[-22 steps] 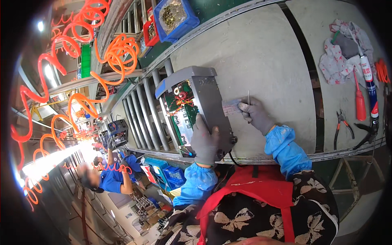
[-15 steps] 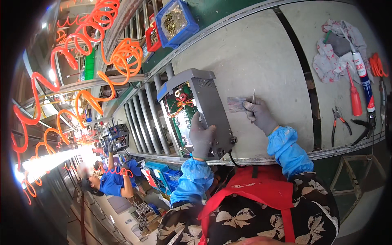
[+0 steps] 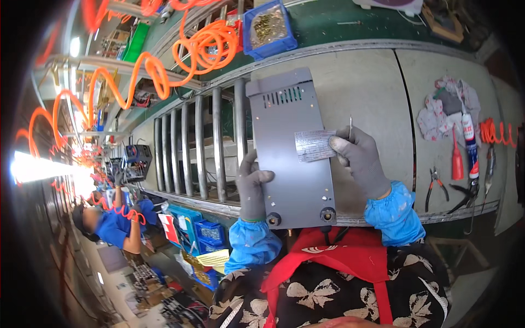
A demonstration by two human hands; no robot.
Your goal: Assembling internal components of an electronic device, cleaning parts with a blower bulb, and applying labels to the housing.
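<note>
A grey-cased electrical unit (image 3: 290, 175) stands in front of me, its flat vented panel facing up and two round dark sockets at its near end. My left hand (image 3: 252, 188), in a grey glove, grips the case's left edge with the thumb over the panel. Between the fingers of my gloved right hand (image 3: 361, 158) is a silver printed label (image 3: 314, 146), which overlaps the panel's right side. Whether the label touches the panel I cannot tell. A thin metal tool (image 3: 350, 124) sticks up from the same hand, its kind unclear.
Metal rollers (image 3: 186, 147) run to the left. Pliers (image 3: 436, 186), a red bottle (image 3: 457, 156), a glue tube (image 3: 470, 142) and a crumpled cloth (image 3: 445, 109) lie on the right. A blue bin (image 3: 269, 30) of small brass parts stands beyond. Orange coiled hoses (image 3: 210, 49) hang upper left; a co-worker (image 3: 117, 224) is farther left.
The unit has turned so its grey panel faces up, hiding the open interior with circuit boards. My left hand has shifted to its left edge. The label has come over the panel.
</note>
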